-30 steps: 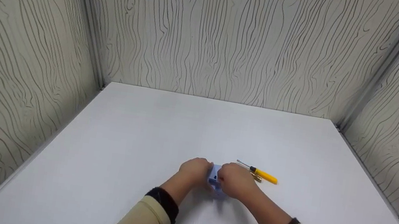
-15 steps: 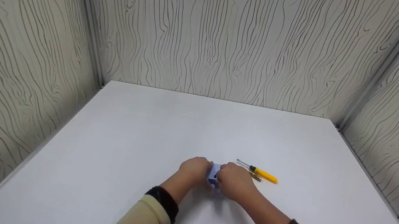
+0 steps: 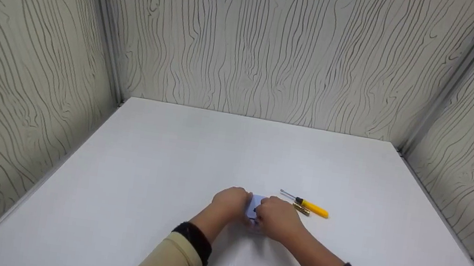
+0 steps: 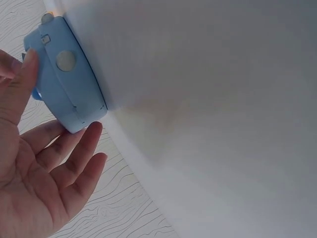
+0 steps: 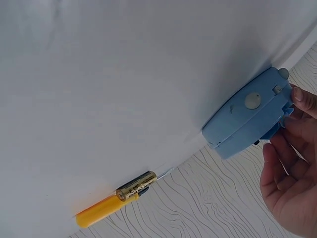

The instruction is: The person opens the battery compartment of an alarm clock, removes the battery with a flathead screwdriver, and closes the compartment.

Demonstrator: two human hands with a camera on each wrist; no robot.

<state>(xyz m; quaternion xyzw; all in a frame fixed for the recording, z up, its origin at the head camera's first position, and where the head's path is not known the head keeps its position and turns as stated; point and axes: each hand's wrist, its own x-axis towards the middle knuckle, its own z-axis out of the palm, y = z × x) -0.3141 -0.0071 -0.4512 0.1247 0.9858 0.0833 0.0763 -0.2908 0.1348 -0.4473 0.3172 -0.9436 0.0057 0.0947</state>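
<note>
The fingers of the left hand lay fairly straight and spread, their tips touching the lower edge of a small light-blue plastic box with rounded corners, while the thumb pressed against its side; the hand steadied the box rather than curling round it. The fingertips of the right hand touched the opposite end of the same box, one at its top corner and the others bent loosely beneath it; whether they pinched it could not be told. Seen from the head, the left hand and the right hand met over the box, which rested on the white table near its front middle, mostly hidden between them; a round pale button showed on the box's face in both wrist views. Just to the right lay a small yellow-handled screwdriver with a thin metal shaft, and a gold-coloured cylindrical battery lay touching it; both were apart from the hands. Beige sleeves with dark cuffs covered the forearms; wood-grain panels enclosed the table.
</note>
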